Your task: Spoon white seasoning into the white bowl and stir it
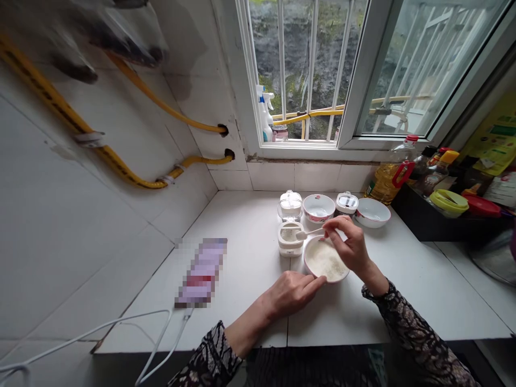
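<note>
My right hand (350, 244) pinches the handle of a small white spoon (307, 234), whose scoop is over the opening of a white seasoning container (291, 247). Just right of that container stands a bowl (325, 260) of pale, grainy contents, partly beneath my right hand. My left hand (293, 292) rests at the near rim of this bowl, index finger stretched against it and the other fingers curled. Behind them are a lidded white container (291, 204), an empty flowered bowl (319, 207), a dark container with a white lid (346, 202) and another bowl (373, 212).
A pixelated purple object (202, 273) with a white cable (161, 338) lies at the left. An oil bottle (389, 174) and a black box (419, 215) of bottles and jars stand at the right. The window (306, 70) is behind the counter (237, 231).
</note>
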Motion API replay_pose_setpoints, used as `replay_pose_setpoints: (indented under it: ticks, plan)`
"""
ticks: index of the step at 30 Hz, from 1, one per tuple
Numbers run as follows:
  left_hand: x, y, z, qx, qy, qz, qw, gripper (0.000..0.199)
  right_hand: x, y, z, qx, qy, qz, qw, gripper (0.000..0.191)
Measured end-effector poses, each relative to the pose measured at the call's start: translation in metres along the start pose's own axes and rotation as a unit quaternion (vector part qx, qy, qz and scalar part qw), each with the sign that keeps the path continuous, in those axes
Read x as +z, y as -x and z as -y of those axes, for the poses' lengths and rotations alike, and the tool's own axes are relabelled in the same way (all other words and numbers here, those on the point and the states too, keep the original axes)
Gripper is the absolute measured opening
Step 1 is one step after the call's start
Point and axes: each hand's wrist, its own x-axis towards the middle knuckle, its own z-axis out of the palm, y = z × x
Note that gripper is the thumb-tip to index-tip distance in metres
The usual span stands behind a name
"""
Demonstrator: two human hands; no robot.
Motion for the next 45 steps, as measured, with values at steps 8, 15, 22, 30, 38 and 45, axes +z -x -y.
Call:
replay_pose_setpoints:
  ticks: [8, 15, 22, 30, 38, 45]
  plan:
    - [0.003, 0.005, 0.0, -0.001, 0.015, 0.001, 1.0, 0.025, -0.02, 0.02, -0.024, -0.041, 0.047, 0.13, 0.99, 0.019]
    - [-0.001, 0.005, 0.0, -0.002, 0.014, 0.017, 1.0, 0.024, -0.006, 0.037, -0.026, 0.081, -0.029, 0.148, 0.985, 0.021]
    - [-0.007, 0.001, -0.001, 0.012, 0.009, 0.025, 1.0, 0.026, -0.013, 0.036, -0.028, 0.343, -0.191, 0.043, 0.919, 0.012]
    - [-0.011, -0.004, -0.002, 0.014, -0.005, 0.037, 0.999, 0.024, -0.013, 0.036, -0.042, 0.462, -0.275, -0.001, 0.843, 0.01]
    - [-0.014, -0.007, -0.001, 0.006, 0.017, 0.034, 0.999, 0.022, -0.017, 0.031, -0.04, 0.468, -0.281, -0.004, 0.838, 0.011]
    - [-0.011, -0.005, -0.002, 0.009, 0.022, 0.044, 0.999, 0.024, -0.013, 0.021, -0.04, 0.438, -0.301, -0.008, 0.847, 0.012]
